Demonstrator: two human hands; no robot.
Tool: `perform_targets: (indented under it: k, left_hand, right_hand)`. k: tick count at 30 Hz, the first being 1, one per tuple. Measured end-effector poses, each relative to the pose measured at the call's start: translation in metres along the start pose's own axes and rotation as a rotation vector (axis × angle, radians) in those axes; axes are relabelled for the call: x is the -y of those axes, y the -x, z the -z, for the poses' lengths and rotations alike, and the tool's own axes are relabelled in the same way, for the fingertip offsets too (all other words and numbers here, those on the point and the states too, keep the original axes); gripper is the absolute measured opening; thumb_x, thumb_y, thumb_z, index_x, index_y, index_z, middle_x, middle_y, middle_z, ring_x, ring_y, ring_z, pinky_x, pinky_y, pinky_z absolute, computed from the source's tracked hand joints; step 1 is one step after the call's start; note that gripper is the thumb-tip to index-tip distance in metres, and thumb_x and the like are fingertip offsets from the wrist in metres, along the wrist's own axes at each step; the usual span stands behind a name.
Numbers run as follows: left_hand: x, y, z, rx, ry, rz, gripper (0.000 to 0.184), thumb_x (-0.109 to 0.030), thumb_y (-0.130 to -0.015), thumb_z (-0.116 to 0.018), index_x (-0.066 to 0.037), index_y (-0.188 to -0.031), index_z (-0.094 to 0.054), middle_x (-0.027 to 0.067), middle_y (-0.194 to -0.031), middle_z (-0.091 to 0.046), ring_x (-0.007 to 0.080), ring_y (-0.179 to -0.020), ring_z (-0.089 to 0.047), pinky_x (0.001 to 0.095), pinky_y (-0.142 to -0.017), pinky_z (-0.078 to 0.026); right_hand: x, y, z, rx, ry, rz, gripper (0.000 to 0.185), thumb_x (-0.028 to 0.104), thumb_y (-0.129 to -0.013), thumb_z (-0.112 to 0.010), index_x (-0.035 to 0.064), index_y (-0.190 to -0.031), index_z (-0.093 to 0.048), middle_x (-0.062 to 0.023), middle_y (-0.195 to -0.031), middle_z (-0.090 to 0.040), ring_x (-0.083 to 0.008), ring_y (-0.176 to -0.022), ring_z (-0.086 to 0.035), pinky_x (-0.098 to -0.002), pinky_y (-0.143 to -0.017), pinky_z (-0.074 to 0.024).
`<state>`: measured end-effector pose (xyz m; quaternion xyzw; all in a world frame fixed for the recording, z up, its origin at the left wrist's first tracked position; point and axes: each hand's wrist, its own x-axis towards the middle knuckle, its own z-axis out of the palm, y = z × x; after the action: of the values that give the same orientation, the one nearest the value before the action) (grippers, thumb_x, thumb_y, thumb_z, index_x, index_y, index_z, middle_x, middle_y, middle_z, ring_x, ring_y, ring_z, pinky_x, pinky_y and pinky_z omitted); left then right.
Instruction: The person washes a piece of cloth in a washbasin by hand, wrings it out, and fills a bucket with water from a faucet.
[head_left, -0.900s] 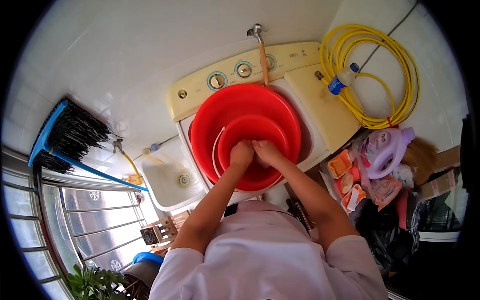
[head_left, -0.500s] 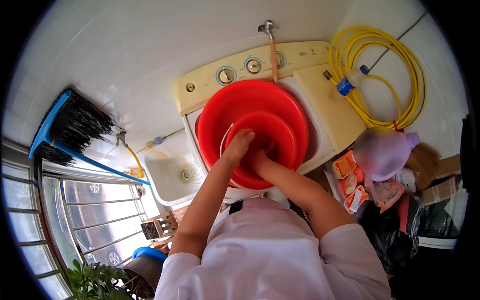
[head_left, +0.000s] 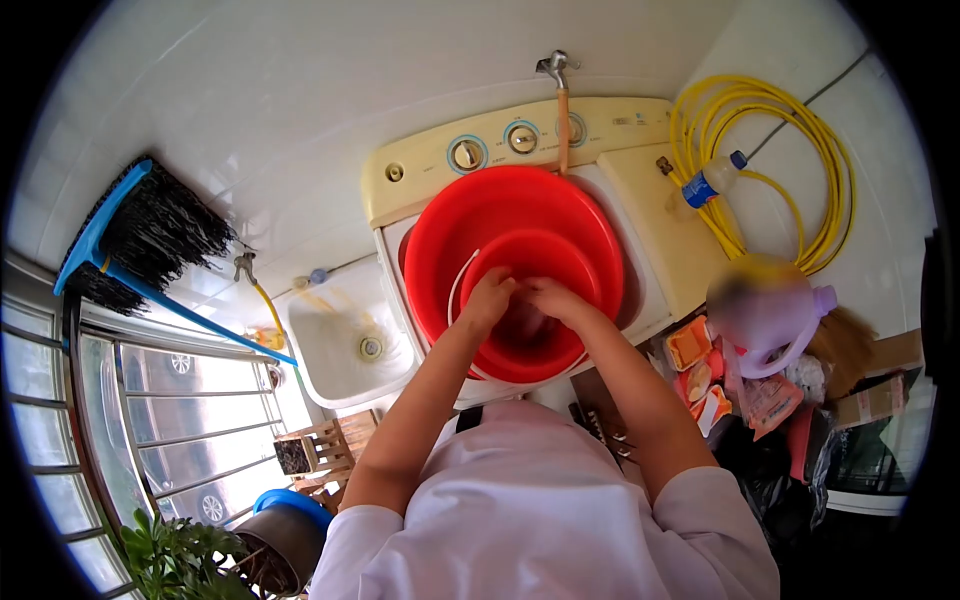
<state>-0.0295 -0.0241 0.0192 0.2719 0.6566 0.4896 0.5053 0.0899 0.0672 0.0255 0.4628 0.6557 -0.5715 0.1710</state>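
A red bucket (head_left: pixel 590 275) with a white handle stands in a large red basin (head_left: pixel 450 215), which rests on a cream washing machine (head_left: pixel 430 178). Inside the bucket's mouth, at its left, is my left hand (head_left: pixel 491 296), fingers bent inward and closed. My right hand (head_left: pixel 549 298) is just to its right, fingers curled toward the left hand. Something pale and blurred lies below them in the bucket. Whatever the fingers hold is too small or hidden to make out.
Left of the machine is a white sink (head_left: pixel 340 370), with a blue-handled mop (head_left: pixel 160 235) on the wall. A yellow hose (head_left: pixel 845 180), a plastic bottle (head_left: pixel 712 180) and a purple detergent jug (head_left: pixel 765 320) are on the right. A tap (head_left: pixel 558 70) stands above the machine.
My right hand has risen from deep in the bucket and come beside my left hand. My left hand's fingers have bent inward. The view has shifted slightly.
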Motion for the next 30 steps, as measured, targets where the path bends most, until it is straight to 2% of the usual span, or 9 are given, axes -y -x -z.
perform_targets:
  k: [2,5,7,9,11,15,20,24,30]
  left_hand:
    - [0.010,-0.010,-0.006,-0.015,-0.069,-0.001,0.039,-0.022,-0.087,-0.045,0.002,-0.117,-0.048,0.0198,-0.117,-0.052,0.0280,-0.110,-0.049,0.0339,-0.093,-0.037]
    - [0.027,-0.022,-0.015,-0.038,-0.155,0.012,0.036,-0.024,-0.087,-0.044,0.002,-0.111,-0.051,0.0224,-0.107,-0.056,0.0329,-0.102,-0.053,0.0375,-0.087,-0.041]
    - [0.018,-0.013,-0.024,-0.024,-0.182,0.016,0.034,-0.026,-0.088,-0.043,0.002,-0.105,-0.053,0.0232,-0.100,-0.059,0.0358,-0.097,-0.056,0.0400,-0.084,-0.043]
    - [-0.002,0.012,-0.036,-0.159,-0.671,-0.329,0.025,-0.025,-0.087,-0.045,-0.001,-0.086,-0.054,0.0167,-0.081,-0.062,0.0355,-0.072,-0.061,0.0451,-0.063,-0.047]
    - [-0.013,0.020,-0.045,-0.193,-0.737,-0.371,0.025,-0.025,-0.087,-0.045,-0.003,-0.083,-0.054,0.0181,-0.080,-0.061,0.0375,-0.071,-0.060,0.0468,-0.064,-0.047]
    - [-0.006,-0.006,-0.032,-0.250,-0.955,-0.367,0.028,-0.028,-0.087,-0.042,-0.004,-0.079,-0.055,0.0194,-0.077,-0.061,0.0370,-0.068,-0.060,0.0475,-0.060,-0.048]
    - [-0.011,-0.002,-0.026,-0.240,-0.926,-0.341,0.031,-0.029,-0.088,-0.041,-0.004,-0.076,-0.055,0.0186,-0.073,-0.061,0.0355,-0.064,-0.061,0.0455,-0.055,-0.050]
    - [-0.013,0.023,-0.037,-0.182,-0.868,-0.356,0.031,-0.029,-0.089,-0.037,-0.006,-0.081,-0.057,0.0202,-0.069,-0.061,0.0395,-0.066,-0.060,0.0497,-0.059,-0.048]
    - [0.003,-0.014,-0.015,-0.111,-0.891,-0.245,0.029,-0.028,-0.089,-0.039,-0.002,-0.091,-0.053,0.0240,-0.080,-0.061,0.0400,-0.076,-0.060,0.0502,-0.066,-0.048]
  right_hand:
    - [-0.022,-0.011,0.001,-0.064,-0.419,0.351,0.039,0.042,-0.089,-0.047,0.0085,-0.106,-0.057,-0.0036,-0.092,-0.062,-0.0120,-0.087,-0.058,-0.0241,-0.074,-0.0459]
    - [-0.008,0.021,0.000,-0.071,-0.846,0.289,0.040,0.045,-0.089,-0.046,0.0088,-0.100,-0.059,-0.0008,-0.086,-0.060,-0.0101,-0.079,-0.053,-0.0244,-0.068,-0.0430]
    - [-0.020,0.002,-0.002,-0.153,-0.783,0.273,0.040,0.046,-0.089,-0.046,0.0090,-0.099,-0.059,-0.0025,-0.088,-0.060,-0.0117,-0.082,-0.055,-0.0259,-0.072,-0.0442]
    - [-0.042,-0.028,-0.008,-0.237,-0.721,0.248,0.040,0.046,-0.089,-0.045,0.0092,-0.097,-0.058,-0.0041,-0.091,-0.061,-0.0133,-0.084,-0.057,-0.0274,-0.076,-0.0455]
    - [-0.058,-0.055,-0.020,-0.059,-1.042,0.378,0.040,0.046,-0.090,-0.042,0.0093,-0.094,-0.059,-0.0060,-0.091,-0.061,-0.0153,-0.087,-0.057,-0.0304,-0.077,-0.0450]
    - [-0.031,-0.039,-0.055,-0.604,-0.698,0.206,0.048,0.039,-0.092,-0.035,-0.0015,-0.102,-0.059,-0.0187,-0.099,-0.061,-0.0261,-0.094,-0.058,-0.0366,-0.078,-0.0420]
    - [-0.020,-0.018,-0.046,-0.567,-0.558,0.246,0.050,0.039,-0.092,-0.036,-0.0035,-0.094,-0.061,-0.0186,-0.094,-0.062,-0.0253,-0.091,-0.059,-0.0361,-0.077,-0.0424]
    - [-0.022,-0.031,-0.039,-0.364,-1.142,0.377,0.045,0.036,-0.091,-0.037,-0.0018,-0.088,-0.062,-0.0146,-0.084,-0.063,-0.0231,-0.081,-0.059,-0.0344,-0.073,-0.0433]
    - [-0.036,-0.037,-0.026,-0.471,-0.339,0.434,0.044,0.037,-0.091,-0.038,0.0004,-0.092,-0.061,-0.0185,-0.074,-0.062,-0.0289,-0.073,-0.061,-0.0390,-0.071,-0.0456]
